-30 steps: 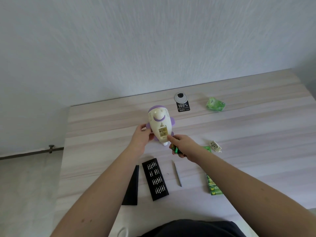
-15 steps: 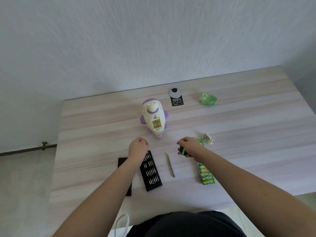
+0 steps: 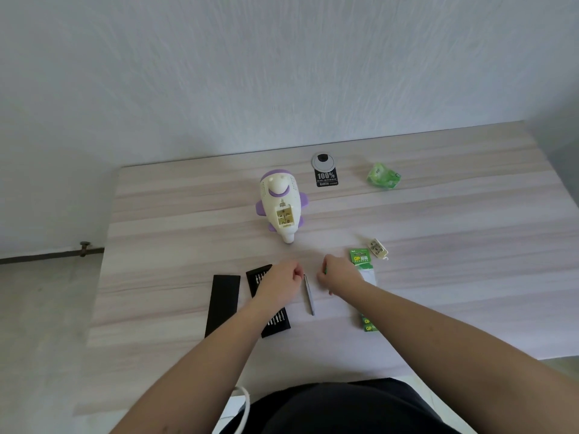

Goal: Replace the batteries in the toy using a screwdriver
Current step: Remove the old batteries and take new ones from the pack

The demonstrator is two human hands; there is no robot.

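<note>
The white and purple toy lies on the wooden table with its battery compartment open and facing up. The small compartment cover lies to the right, beside a green battery pack. A slim screwdriver rests on the table between my hands. My left hand is curled into a fist over the bit case, its knuckles next to the screwdriver's upper end. My right hand grips a green battery, of which only a sliver shows.
The bit case's black lid lies left of the case. At the back are a round cable grommet, a black label and a crumpled green wrapper. The table's left edge is near the lid. A white cable hangs at the front.
Both hands left the toy and drew back toward me. They have come together on either side of the screwdriver, the right one still holding the green battery.
</note>
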